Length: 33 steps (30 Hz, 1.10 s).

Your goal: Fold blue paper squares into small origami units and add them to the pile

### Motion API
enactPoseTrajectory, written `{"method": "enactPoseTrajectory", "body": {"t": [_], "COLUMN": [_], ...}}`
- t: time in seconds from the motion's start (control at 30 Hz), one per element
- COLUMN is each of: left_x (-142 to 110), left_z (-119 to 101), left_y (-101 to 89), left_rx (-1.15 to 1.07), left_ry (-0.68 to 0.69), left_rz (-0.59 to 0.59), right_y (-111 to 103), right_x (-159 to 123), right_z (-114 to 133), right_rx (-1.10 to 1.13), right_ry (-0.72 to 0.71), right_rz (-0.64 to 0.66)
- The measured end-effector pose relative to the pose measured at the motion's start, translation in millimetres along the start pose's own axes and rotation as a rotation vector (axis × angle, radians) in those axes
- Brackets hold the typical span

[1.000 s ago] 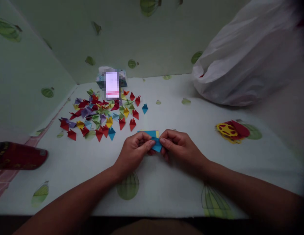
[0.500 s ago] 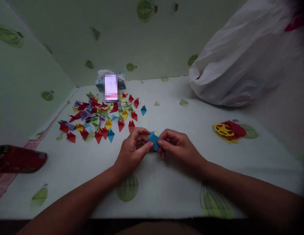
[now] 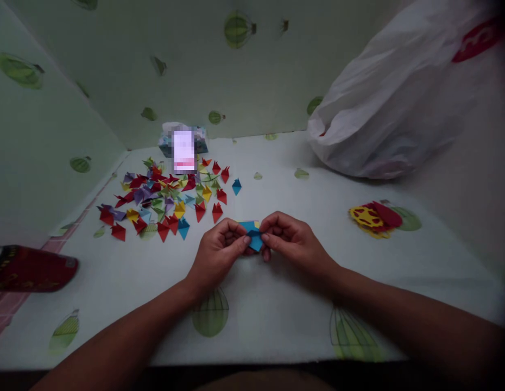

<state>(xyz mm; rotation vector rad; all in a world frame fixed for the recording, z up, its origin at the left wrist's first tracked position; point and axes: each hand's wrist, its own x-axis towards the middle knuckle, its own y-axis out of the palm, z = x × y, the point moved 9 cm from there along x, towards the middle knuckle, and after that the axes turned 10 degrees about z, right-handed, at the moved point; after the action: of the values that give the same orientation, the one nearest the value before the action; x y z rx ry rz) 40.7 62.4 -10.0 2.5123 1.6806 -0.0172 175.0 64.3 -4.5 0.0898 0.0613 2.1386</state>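
Note:
A small folded piece of blue origami paper [image 3: 256, 241] is pinched between my two hands over the middle of the table. My left hand [image 3: 223, 242] grips its left side between thumb and fingers. On the right side, my right hand [image 3: 288, 237] pinches it the same way. Just behind the fold lies a flat stack of paper squares [image 3: 249, 224], blue on top with a pale yellow corner showing; my fingers partly cover it. To the far left spreads a pile of small folded paper pieces [image 3: 166, 202] in red, yellow, purple, green and blue.
A phone [image 3: 184, 151] with a lit, blurred screen leans on a tissue box [image 3: 201, 140] at the back. A white plastic bag [image 3: 370, 119] bulges at the back right. Yellow and red paper cut-outs [image 3: 368, 217] lie at right, and a dark red container [image 3: 35, 269] at far left.
The blue paper has gone from a flat diamond to a shape with its upper part bent and a crease across it. My left hand has shifted slightly left, uncovering more of the stack.

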Motion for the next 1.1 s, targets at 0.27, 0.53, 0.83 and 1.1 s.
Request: {"method": "enactPoseTrajectory", "body": {"t": [0.27,0.53,0.83,1.1], "left_x": [0.6,-1.5,-3.0,-3.5], "left_z": [3.6,-6.8,-17.2,-19.5], "left_y": [-2.3,-1.8,0.2,1.7], "left_rx": [-0.041,0.131,0.426,0.588], "left_ry": [0.0,0.073,0.15,0.216], "left_rz": [-0.018,-0.006,0.01,0.04], "right_y": [-0.4,-3.3,-4.9,-1.8], "right_x": [-2.3,-0.1,-0.3,2.0], "right_z": [3.6,4.4,-2.4,-8.1], "right_rx": [0.069,0.021,-0.041,-0.023], "right_ry": [-0.048,-0.023,0.051,0.138], "right_rz": [-0.002,-0.023,-0.011,0.032]}}
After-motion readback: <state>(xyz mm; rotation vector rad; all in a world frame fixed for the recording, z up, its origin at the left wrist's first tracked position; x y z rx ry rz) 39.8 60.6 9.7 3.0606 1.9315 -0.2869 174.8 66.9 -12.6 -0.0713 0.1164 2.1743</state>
